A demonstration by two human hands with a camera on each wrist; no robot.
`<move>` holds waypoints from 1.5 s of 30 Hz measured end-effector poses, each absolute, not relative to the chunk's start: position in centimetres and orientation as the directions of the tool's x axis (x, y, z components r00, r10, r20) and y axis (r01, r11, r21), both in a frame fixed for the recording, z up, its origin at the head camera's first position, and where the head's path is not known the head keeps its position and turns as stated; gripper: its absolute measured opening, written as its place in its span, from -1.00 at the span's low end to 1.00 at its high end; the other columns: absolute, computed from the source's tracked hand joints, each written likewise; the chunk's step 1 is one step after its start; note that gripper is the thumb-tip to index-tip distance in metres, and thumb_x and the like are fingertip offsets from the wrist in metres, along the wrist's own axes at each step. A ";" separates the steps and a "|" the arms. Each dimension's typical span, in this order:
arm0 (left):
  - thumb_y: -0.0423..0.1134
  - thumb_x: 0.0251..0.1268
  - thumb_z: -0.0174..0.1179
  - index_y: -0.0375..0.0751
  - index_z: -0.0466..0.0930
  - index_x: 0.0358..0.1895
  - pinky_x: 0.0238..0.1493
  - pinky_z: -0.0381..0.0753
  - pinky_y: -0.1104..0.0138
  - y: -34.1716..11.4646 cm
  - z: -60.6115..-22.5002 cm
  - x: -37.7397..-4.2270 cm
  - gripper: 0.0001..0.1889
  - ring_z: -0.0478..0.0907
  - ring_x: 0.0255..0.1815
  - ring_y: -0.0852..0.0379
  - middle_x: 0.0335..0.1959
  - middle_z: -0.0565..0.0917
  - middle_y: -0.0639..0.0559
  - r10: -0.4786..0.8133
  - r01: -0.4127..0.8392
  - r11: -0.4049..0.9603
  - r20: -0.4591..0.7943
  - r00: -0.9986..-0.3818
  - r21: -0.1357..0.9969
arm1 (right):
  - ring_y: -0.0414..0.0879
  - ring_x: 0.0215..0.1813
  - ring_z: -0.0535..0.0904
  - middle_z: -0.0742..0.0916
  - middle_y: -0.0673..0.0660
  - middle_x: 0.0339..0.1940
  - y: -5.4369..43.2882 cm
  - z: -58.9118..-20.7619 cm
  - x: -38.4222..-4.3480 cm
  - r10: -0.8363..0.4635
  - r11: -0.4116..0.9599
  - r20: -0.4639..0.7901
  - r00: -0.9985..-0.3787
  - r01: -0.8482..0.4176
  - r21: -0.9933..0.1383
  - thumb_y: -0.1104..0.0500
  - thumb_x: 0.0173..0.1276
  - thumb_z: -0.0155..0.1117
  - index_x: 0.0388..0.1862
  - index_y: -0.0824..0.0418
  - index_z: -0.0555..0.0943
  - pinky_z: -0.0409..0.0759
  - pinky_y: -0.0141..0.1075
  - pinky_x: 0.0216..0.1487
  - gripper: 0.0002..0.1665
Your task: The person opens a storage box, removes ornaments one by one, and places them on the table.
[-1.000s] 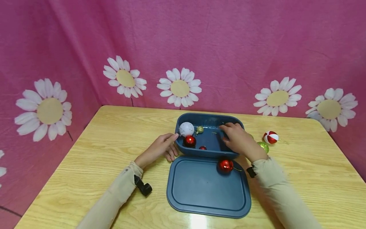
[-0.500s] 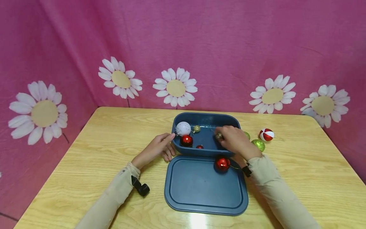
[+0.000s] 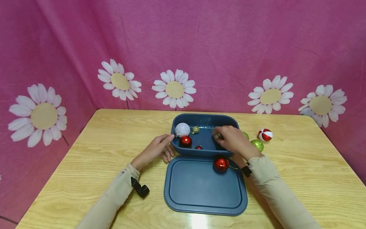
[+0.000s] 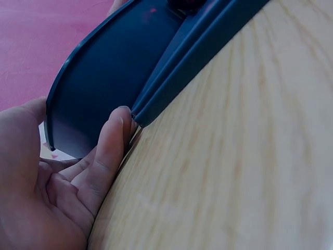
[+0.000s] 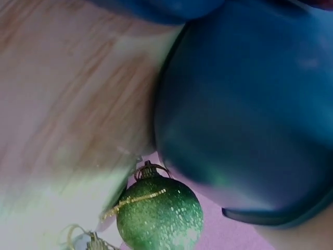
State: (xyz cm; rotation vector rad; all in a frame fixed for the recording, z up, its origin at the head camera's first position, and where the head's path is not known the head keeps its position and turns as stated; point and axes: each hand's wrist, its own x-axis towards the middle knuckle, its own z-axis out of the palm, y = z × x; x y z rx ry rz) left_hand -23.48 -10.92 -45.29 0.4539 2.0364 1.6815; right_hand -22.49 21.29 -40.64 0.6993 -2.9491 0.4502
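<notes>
My right hand [image 3: 233, 140] reaches into the dark blue box [image 3: 200, 152] and pinches a small gold bauble [image 3: 217, 136], mostly hidden by the fingers. At the box's left end, my left hand [image 3: 155, 148] rests its thumb on the rim; in the left wrist view its loosely bent fingers [image 4: 109, 143] touch low on the box [image 4: 93, 78]. Inside the box lie a white bauble [image 3: 182, 129], a red bauble [image 3: 185, 142], another small gold bauble [image 3: 195, 130] and a small red bauble [image 3: 198, 147]. The right wrist view does not show the fingertips.
In front of the box lies its flat lid [image 3: 206, 187], with a shiny red bauble [image 3: 221, 164] on it. Right of the box are a green glitter bauble [image 3: 257, 145], a second green one [image 3: 245, 135] and a red-and-white bauble [image 3: 265, 135]. A pink floral cloth [image 3: 217, 57] hangs behind the table.
My right hand has drawn its fingers together, and the gold bauble now shows in its pinch. The left hand stays at the box's end. The whole head view has shifted slightly.
</notes>
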 end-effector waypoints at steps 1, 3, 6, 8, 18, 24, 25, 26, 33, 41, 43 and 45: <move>0.28 0.51 -0.10 -0.32 0.41 0.17 -0.51 0.72 0.19 -10.9 -45.3 -23.5 -0.34 0.64 -0.59 0.02 -0.37 0.69 -0.27 0.525 -0.036 0.201 -0.139 -0.840 0.979 | -0.02 -0.23 0.60 0.73 0.11 -0.25 21.4 -40.6 -22.5 -0.428 0.843 0.146 -0.892 -0.453 -0.290 0.27 0.30 0.36 -0.09 0.22 0.69 0.66 -0.03 -0.13 -0.80; 0.29 0.51 -0.10 -0.33 0.41 0.17 -0.51 0.71 0.20 -10.8 -45.2 -23.6 -0.33 0.64 -0.58 0.03 -0.37 0.70 -0.28 0.529 -0.033 0.205 -0.140 -0.837 0.978 | -0.03 -0.23 0.61 0.74 0.12 -0.25 21.8 -40.3 -22.5 -0.432 0.822 0.155 -0.889 -0.458 -0.337 0.28 0.31 0.37 -0.08 0.27 0.69 0.67 -0.05 -0.12 -0.79; 0.29 0.50 -0.11 -0.33 0.41 0.16 -0.51 0.71 0.22 -10.6 -45.1 -23.7 -0.33 0.64 -0.58 0.03 -0.36 0.70 -0.28 0.532 -0.026 0.210 -0.136 -0.836 0.977 | -0.03 -0.23 0.62 0.74 0.15 -0.25 22.4 -39.7 -22.3 -0.427 0.802 0.154 -0.891 -0.452 -0.391 0.30 0.33 0.35 -0.03 0.33 0.66 0.67 -0.07 -0.14 -0.76; 0.28 0.51 -0.11 -0.33 0.41 0.16 -0.52 0.71 0.22 -10.6 -45.1 -23.8 -0.34 0.64 -0.58 0.03 -0.36 0.69 -0.28 0.532 -0.023 0.209 -0.134 -0.836 0.978 | -0.01 -0.20 0.65 0.75 0.18 -0.22 22.9 -39.3 -21.9 -0.419 0.794 0.154 -0.895 -0.444 -0.415 0.31 0.34 0.34 0.01 0.36 0.65 0.68 -0.05 -0.12 -0.73; 0.28 0.50 -0.08 -0.30 0.40 0.19 -0.51 0.71 0.20 -10.3 -45.5 -23.8 -0.35 0.64 -0.58 0.03 -0.38 0.70 -0.24 0.532 -0.028 0.220 -0.144 -0.834 0.975 | -0.02 -0.18 0.64 0.74 0.17 -0.17 24.6 -38.1 -19.4 -0.392 0.792 0.196 -0.899 -0.438 -0.425 0.33 0.34 0.34 0.02 0.35 0.63 0.69 -0.06 -0.10 -0.72; 0.29 0.50 -0.09 -0.30 0.42 0.16 -0.52 0.71 0.20 -10.5 -45.3 -23.6 -0.35 0.64 -0.58 0.02 -0.38 0.70 -0.24 0.531 -0.025 0.216 -0.139 -0.836 0.976 | 0.02 -0.16 0.65 0.74 0.18 -0.13 26.1 -37.2 -17.8 -0.360 0.795 0.280 -0.890 -0.450 -0.407 0.34 0.32 0.36 0.02 0.32 0.65 0.69 -0.01 -0.17 -0.71; 0.28 0.50 -0.09 -0.30 0.42 0.15 -0.52 0.71 0.20 -10.6 -45.2 -23.5 -0.35 0.64 -0.58 0.02 -0.38 0.70 -0.25 0.531 -0.023 0.215 -0.137 -0.836 0.976 | 0.04 -0.15 0.66 0.75 0.19 -0.12 26.4 -37.1 -17.6 -0.353 0.796 0.304 -0.885 -0.454 -0.401 0.34 0.32 0.36 0.02 0.32 0.65 0.69 0.00 -0.17 -0.71; 0.28 0.50 -0.09 -0.31 0.43 0.14 -0.52 0.70 0.20 -10.6 -45.2 -23.5 -0.36 0.64 -0.58 0.02 -0.38 0.70 -0.25 0.532 -0.022 0.214 -0.136 -0.836 0.977 | 0.05 -0.14 0.67 0.75 0.19 -0.12 26.7 -36.9 -17.5 -0.347 0.797 0.325 -0.880 -0.459 -0.392 0.34 0.32 0.36 0.02 0.31 0.65 0.69 0.01 -0.18 -0.71; 0.27 0.51 -0.09 -0.30 0.41 0.18 -0.52 0.71 0.20 -11.0 -45.2 -23.5 -0.36 0.64 -0.59 0.03 -0.38 0.69 -0.27 0.533 -0.034 0.208 -0.142 -0.834 0.978 | 0.08 -0.18 0.71 0.76 0.18 -0.19 28.8 -36.2 -17.5 -0.329 0.802 0.392 -0.859 -0.473 -0.365 0.35 0.27 0.40 -0.04 0.30 0.63 0.67 -0.05 -0.28 -0.72; 0.26 0.51 -0.08 -0.31 0.41 0.18 -0.52 0.71 0.20 -11.1 -45.3 -23.5 -0.36 0.64 -0.60 0.04 -0.39 0.69 -0.26 0.524 -0.039 0.200 -0.140 -0.840 0.979 | 0.08 -0.25 0.71 0.75 0.17 -0.32 31.2 -36.6 -18.3 -0.304 0.833 0.360 -0.882 -0.429 -0.349 0.40 0.21 0.40 -0.10 0.36 0.58 0.65 0.06 -0.22 -0.72; 0.26 0.51 -0.08 -0.30 0.41 0.20 -0.52 0.71 0.20 -11.1 -45.4 -23.5 -0.36 0.64 -0.60 0.04 -0.39 0.69 -0.25 0.525 -0.039 0.199 -0.140 -0.840 0.979 | 0.12 -0.25 0.70 0.75 0.18 -0.32 31.6 -37.0 -18.5 -0.308 0.836 0.358 -0.882 -0.430 -0.340 0.41 0.19 0.40 -0.11 0.37 0.58 0.64 0.08 -0.20 -0.71; 0.27 0.51 -0.08 -0.30 0.40 0.21 -0.51 0.71 0.20 -11.0 -45.3 -23.5 -0.35 0.64 -0.60 0.04 -0.39 0.69 -0.25 0.524 -0.035 0.201 -0.138 -0.840 0.979 | 0.13 -0.24 0.67 0.75 0.17 -0.35 31.9 -37.5 -18.8 -0.309 0.839 0.362 -0.879 -0.431 -0.331 0.42 0.18 0.40 -0.13 0.36 0.58 0.58 0.08 -0.15 -0.72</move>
